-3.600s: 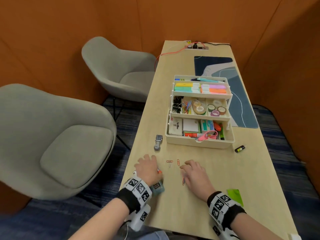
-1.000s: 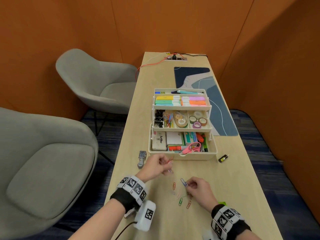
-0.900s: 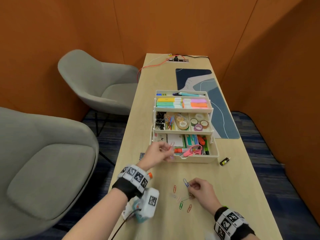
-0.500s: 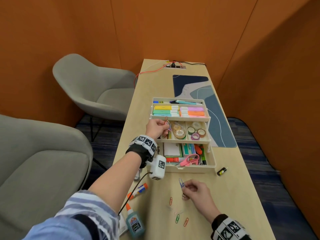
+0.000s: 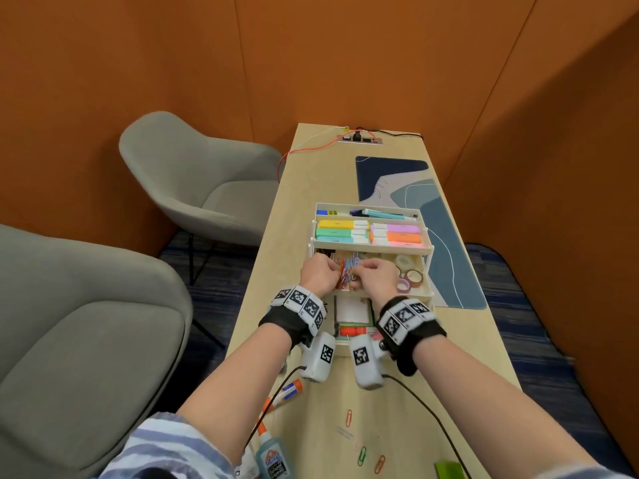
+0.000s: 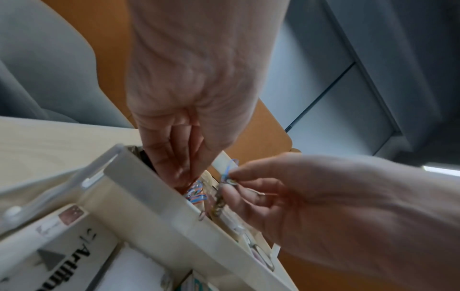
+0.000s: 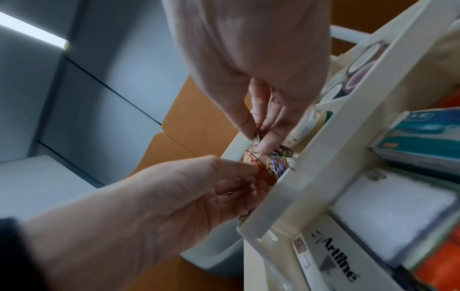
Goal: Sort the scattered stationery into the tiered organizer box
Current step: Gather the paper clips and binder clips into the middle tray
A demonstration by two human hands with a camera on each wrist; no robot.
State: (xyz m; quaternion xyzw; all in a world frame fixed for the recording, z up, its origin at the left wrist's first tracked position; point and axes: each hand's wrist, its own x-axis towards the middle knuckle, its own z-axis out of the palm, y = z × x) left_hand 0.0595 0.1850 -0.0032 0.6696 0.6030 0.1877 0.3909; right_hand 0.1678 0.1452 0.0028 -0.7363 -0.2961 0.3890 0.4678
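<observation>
Both hands meet over the cream plastic tiered organizer box (image 5: 427, 251), middle tier. The left hand (image 5: 318, 275) pinches red wire paper clips (image 7: 260, 170); the right hand (image 5: 376, 275) pinches a blue wire paper clip (image 6: 229, 170), the clip compartment (image 5: 347, 271) directly beneath, at six o'clock.

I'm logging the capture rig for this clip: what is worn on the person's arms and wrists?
Each wrist carries a black band ringed with white square black-patterned markers. A white camera pod bearing one marker hangs under each, trailing a thin black cable. A blue-and-white striped sleeve covers the left upper arm; forearms are bare.
</observation>
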